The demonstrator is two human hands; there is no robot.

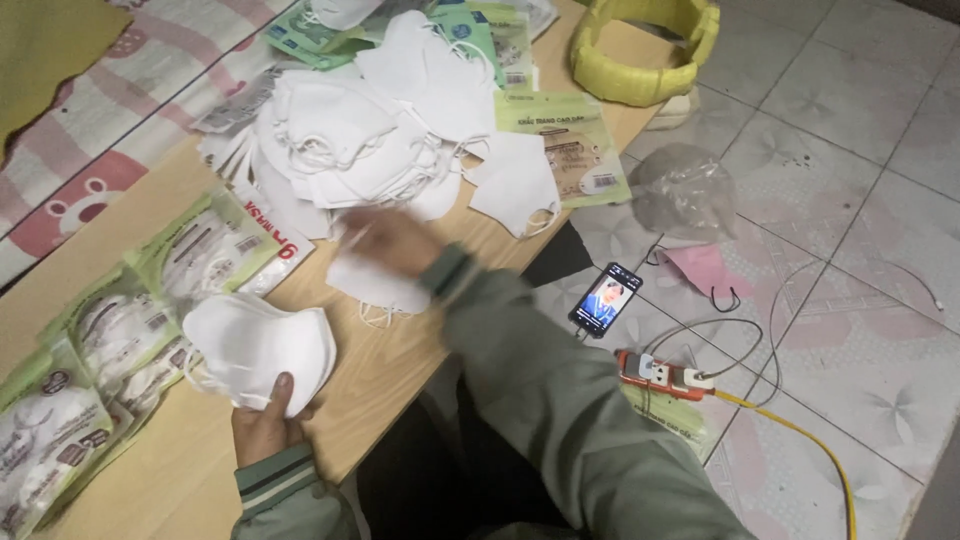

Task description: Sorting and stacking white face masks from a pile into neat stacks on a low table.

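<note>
Two hands work over a wooden tabletop (400, 370) strewn with white face masks. At the near edge, the left hand (262, 425) grips a small stack of folded white masks (262, 345), thumb pressed on the top one, fingers underneath. The right hand (385, 240) is blurred with motion near the middle of the tabletop, above a single flat mask (375, 288); whether its fingers are closed or spread I cannot tell, nor whether it touches that mask. Just beyond it, toward the far edge, lies a big loose pile of white masks (350, 140) with ear loops tangled. Along the left edge sit several green-and-clear packets of masks (110, 330), overlapping one another, and more green packets (570, 140) lie at the far right corner beside the pile. A yellow ring-shaped band (640, 45) rests at the far end of the tabletop. On the tiled floor to the right are a lit phone (604, 299), an orange power strip (660, 372) with a yellow cable (800, 440), a crumpled clear bag (685, 190) and a pink mask (705, 268)
</note>
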